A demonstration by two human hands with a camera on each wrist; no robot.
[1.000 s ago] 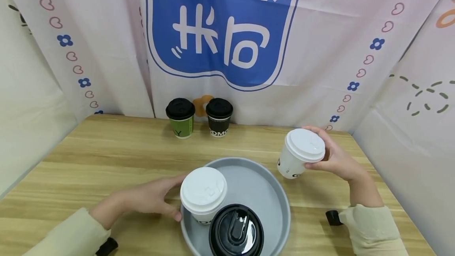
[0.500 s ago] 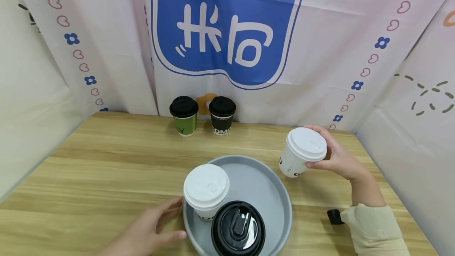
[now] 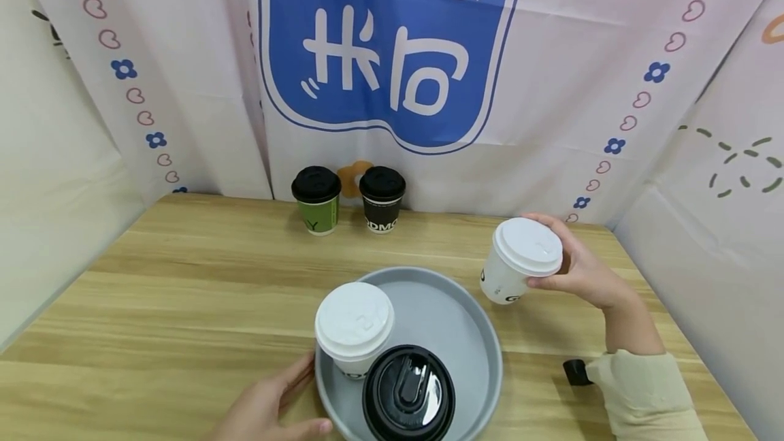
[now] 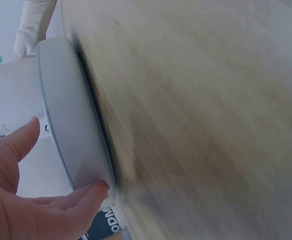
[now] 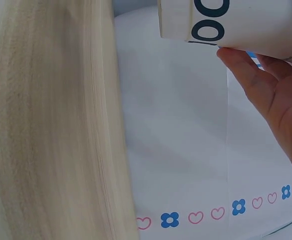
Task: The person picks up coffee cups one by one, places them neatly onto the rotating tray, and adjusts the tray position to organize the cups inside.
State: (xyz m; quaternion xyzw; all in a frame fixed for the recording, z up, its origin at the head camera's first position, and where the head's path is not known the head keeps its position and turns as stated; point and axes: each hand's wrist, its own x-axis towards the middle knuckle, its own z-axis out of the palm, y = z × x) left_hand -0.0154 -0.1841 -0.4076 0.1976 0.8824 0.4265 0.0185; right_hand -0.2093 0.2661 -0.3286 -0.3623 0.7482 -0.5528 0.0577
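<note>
While a white-lidded cup (image 3: 519, 261) is held tilted above the table's right edge, fingers of the right hand (image 3: 582, 271) curled round it, the gray tray (image 3: 471, 332) near the front edge is touched by the relaxed left hand (image 3: 269, 407). From the left wrist, straight fingertips (image 4: 93, 192) are seen against the tray's rim. From the right wrist, 1 cup base is seen gripped clear of the table.

This is looking like a staged café or drinks stall: a printed banner (image 3: 392, 53) with flowers and hearts is hanging behind a wooden table (image 3: 184, 291), and lidded takeaway cups (image 3: 348, 199) are standing there beside a grey serving tray (image 3: 453, 305).
</note>
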